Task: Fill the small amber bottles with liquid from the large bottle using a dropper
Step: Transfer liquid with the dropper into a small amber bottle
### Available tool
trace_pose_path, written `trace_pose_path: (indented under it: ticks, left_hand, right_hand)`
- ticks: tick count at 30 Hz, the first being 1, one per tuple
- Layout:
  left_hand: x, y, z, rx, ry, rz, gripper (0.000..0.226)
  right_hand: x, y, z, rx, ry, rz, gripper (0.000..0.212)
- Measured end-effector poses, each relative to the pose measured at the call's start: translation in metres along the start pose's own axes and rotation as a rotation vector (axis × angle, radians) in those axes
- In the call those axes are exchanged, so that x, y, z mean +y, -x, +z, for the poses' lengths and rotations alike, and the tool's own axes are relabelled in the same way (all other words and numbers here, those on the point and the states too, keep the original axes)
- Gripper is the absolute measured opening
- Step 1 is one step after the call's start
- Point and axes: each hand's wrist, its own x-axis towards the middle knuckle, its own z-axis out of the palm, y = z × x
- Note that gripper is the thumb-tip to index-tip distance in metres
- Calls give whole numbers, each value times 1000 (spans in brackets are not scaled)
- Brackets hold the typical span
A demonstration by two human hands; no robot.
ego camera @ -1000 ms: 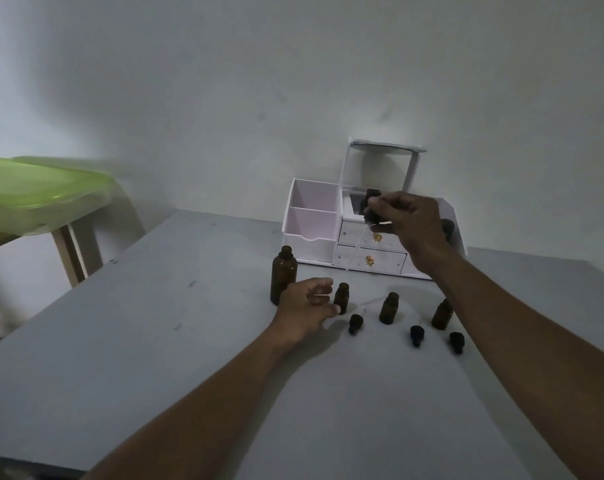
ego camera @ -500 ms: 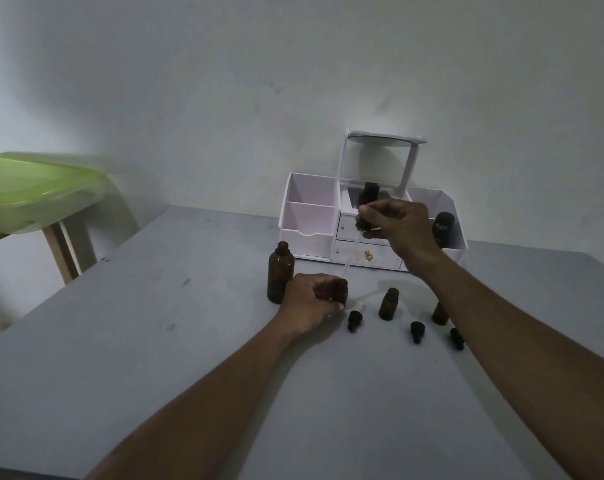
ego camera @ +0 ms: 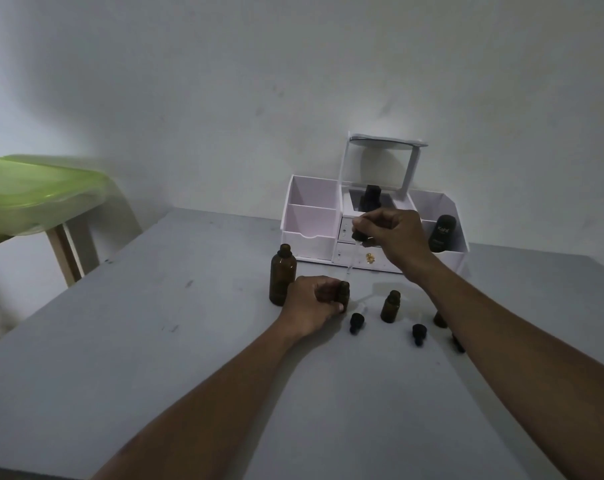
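A home room: white cosmetics organizer (ego camera: 312, 221) on grey table (ego camera: 189, 375).

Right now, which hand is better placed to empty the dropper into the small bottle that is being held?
The right hand. It pinches the dropper, whose glass tip points down toward the mouth of the small bottle. The left hand is wrapped around that bottle, so it should only steady it.

The flat matte table (ego camera: 155, 341) is plain grey with a few dark scuffs. The plastic drawer organiser (ego camera: 311, 216) is white, its knob (ego camera: 371, 258) gold. In front of the organiser, the large round glass bottle (ego camera: 282, 279) and small glass bottle (ego camera: 390, 306) are dark amber, the little screw caps (ego camera: 356, 320) black. In its right end, a black cylindrical bottle (ego camera: 442, 233) bears pale lettering. Far to its left, a translucent plastic tub (ego camera: 34, 195) is lime green.
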Motion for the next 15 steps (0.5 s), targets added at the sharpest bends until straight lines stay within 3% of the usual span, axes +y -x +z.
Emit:
trace_pose_path:
  ticks: [15]
  left_hand:
    - [0,1,0,6,-29,20,48]
  right_hand:
    - [3,-1,1,-1,68,-74,12]
